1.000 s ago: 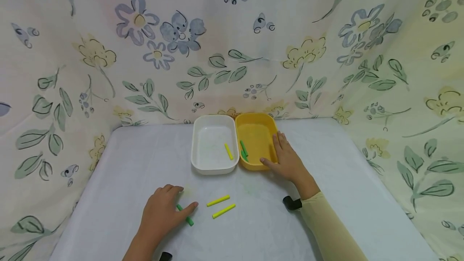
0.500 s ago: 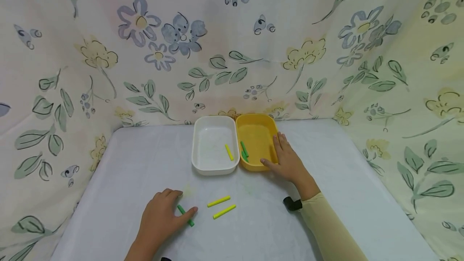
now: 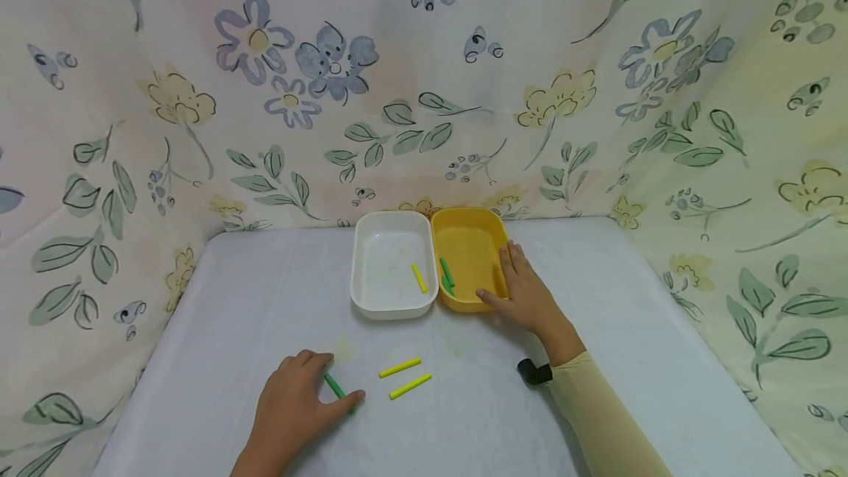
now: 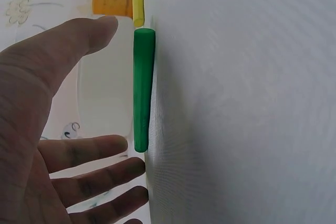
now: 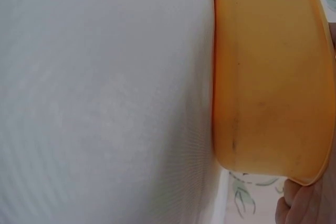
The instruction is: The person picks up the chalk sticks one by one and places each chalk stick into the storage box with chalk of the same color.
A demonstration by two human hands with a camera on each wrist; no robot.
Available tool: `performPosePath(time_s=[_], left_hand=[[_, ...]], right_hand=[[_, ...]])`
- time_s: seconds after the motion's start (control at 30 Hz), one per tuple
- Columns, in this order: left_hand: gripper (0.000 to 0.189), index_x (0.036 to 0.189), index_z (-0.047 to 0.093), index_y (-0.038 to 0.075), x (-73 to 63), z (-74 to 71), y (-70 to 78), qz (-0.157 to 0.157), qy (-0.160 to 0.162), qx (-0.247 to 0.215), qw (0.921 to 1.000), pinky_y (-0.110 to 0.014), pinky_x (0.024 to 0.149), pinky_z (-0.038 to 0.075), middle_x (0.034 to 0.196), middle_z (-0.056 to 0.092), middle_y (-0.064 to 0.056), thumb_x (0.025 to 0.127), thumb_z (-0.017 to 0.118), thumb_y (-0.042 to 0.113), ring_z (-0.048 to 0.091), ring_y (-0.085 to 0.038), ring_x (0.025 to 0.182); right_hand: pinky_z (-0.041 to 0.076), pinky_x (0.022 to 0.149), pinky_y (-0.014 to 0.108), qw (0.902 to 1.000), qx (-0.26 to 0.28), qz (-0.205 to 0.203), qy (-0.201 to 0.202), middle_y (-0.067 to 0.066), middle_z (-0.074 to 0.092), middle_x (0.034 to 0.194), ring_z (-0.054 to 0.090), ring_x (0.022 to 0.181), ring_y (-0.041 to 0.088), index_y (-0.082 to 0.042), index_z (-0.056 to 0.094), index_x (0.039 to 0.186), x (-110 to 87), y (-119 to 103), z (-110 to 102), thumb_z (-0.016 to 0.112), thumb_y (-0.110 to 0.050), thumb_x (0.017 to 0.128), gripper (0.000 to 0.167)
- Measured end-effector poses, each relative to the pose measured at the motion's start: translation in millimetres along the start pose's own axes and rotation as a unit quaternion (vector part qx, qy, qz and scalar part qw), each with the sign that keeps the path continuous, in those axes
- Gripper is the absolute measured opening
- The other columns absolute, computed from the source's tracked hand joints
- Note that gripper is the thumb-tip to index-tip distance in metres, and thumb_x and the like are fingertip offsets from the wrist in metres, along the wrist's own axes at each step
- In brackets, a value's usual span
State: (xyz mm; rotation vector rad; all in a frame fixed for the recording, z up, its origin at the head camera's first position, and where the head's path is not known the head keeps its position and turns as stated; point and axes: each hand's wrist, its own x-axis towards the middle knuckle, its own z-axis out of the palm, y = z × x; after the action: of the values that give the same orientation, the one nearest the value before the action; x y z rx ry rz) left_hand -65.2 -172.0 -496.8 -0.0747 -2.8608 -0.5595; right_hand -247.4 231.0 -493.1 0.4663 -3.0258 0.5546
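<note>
Fingers (image 4: 100,177) of the left hand (image 3: 288,405) are spread wide about the green stick (image 4: 143,87), gripping nothing; the stick lies on the desk (image 3: 490,418), nearer the person than the white tray (image 3: 384,260) and left of its middle. The right hand (image 3: 528,302) rests, fingers fairly straight, against the yellow tray (image 3: 469,241), just right of the white tray. Probably a pick-up is beginning; next calls for pinching the stick between thumb and fingers.

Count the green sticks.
3: one green stick lies on the white cloth by the left hand; a second and a third lie inside the yellow tray. More may be hidden.
</note>
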Motion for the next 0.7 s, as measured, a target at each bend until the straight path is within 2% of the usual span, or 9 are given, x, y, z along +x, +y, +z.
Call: performPosePath(time_s=[0.33, 0.7], left_hand=[[0.08, 0.108, 0.079, 0.009, -3.0, -0.5, 0.7, 0.01, -0.004, 0.013, 0.9999, -0.049, 0.079, 0.058, 0.104, 0.073, -0.004, 0.067, 0.086, 0.078, 0.067, -0.026, 0.093], [0.083, 0.109, 0.079, 0.009, -6.2, 0.2, 3.1, 0.0, -0.025, 0.023, 0.9994, -0.05, 0.083, 0.058, 0.106, 0.072, -0.004, 0.065, 0.086, 0.079, 0.066, -0.027, 0.096]], right_hand=[[0.019, 0.132, 0.058, 1.0, 0.006, 0.002, 0.001, 0.014, -0.001, 0.18, 0.003, 0.168, 0.035, -0.005, 0.009, 0.171, 0.1, -0.9, -0.2, 0.053, -0.076, 0.097, 0.111], [0.019, 0.132, 0.059, 1.0, 0.003, 0.004, -0.002, 0.015, 0.0, 0.18, 0.004, 0.167, 0.037, -0.005, 0.008, 0.17, 0.1, -1.9, -1.1, 0.052, -0.078, 0.097, 0.112]])
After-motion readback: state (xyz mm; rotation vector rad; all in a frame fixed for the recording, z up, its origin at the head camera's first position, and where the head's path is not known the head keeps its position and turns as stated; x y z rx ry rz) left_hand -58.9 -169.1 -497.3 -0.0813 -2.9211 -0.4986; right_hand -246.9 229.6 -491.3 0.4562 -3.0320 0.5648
